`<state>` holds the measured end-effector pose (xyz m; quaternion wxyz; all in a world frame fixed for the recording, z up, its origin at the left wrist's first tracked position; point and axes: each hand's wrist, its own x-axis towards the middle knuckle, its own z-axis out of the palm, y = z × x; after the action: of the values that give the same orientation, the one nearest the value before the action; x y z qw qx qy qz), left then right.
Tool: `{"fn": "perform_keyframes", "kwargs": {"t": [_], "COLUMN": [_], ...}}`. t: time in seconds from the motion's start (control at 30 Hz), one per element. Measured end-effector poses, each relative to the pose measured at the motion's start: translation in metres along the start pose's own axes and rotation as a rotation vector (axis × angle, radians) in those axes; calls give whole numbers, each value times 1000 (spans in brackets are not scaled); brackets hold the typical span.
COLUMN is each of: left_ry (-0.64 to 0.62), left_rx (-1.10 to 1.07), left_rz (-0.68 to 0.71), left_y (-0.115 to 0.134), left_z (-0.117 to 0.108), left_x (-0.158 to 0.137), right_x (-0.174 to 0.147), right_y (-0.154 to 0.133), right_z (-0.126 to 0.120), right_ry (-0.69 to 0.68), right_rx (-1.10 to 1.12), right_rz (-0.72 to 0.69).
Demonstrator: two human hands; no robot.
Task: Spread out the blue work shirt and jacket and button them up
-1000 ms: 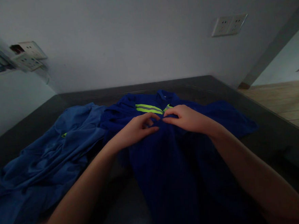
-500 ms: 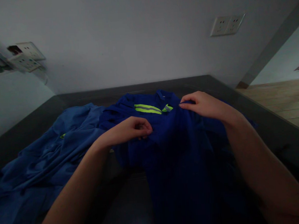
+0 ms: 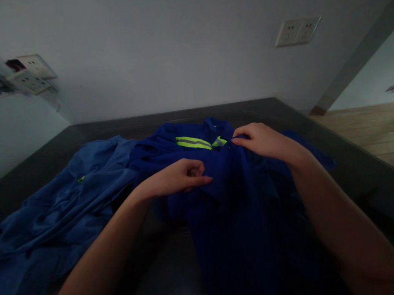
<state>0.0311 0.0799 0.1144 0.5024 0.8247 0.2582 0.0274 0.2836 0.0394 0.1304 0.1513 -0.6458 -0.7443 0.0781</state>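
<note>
A dark blue work jacket (image 3: 198,158) with a yellow-green and grey reflective strip (image 3: 194,142) across its chest lies front up, collar toward the wall. Its lower part hangs toward me and is lost in shadow. My right hand (image 3: 255,139) pinches the cloth near the shoulder, beside the strip's right end. Over the jacket's middle, my left hand (image 3: 182,175) is closed, its fingers curled and thumb stretched along the fabric. Cloth seems to be held there, though the fingers hide the grip. To the left lies a lighter blue garment (image 3: 94,172), rumpled, with a small yellow-green tab.
Both garments rest on a dark table (image 3: 255,109) pushed against a pale wall. A double wall socket (image 3: 297,31) is at the upper right, and loose-hanging sockets (image 3: 30,80) are at the left. Wooden flooring (image 3: 378,130) shows beyond the table's right edge.
My left hand has moved slightly right and toward me, with its thumb now stretched out. My right hand has shifted a little left, still pinching the jacket.
</note>
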Motion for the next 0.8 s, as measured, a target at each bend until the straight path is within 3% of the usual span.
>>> {"fn": "perform_keyframes", "kwargs": {"t": [0.17, 0.33, 0.57, 0.8], "left_ry": [176, 270, 340, 320], "left_rx": [19, 32, 116, -48], "left_rz": [-4, 24, 143, 42], "left_y": [-8, -10, 5, 12], "left_z": [-6, -6, -3, -1], "left_x": [2, 5, 1, -6], "right_x": [-12, -19, -9, -7], "right_y": [-7, -32, -53, -56], "right_z": [3, 5, 18, 13], "right_ry": [-57, -16, -140, -234], "right_rx": [-99, -50, 221, 306], "right_rz": [44, -72, -227, -269]}}
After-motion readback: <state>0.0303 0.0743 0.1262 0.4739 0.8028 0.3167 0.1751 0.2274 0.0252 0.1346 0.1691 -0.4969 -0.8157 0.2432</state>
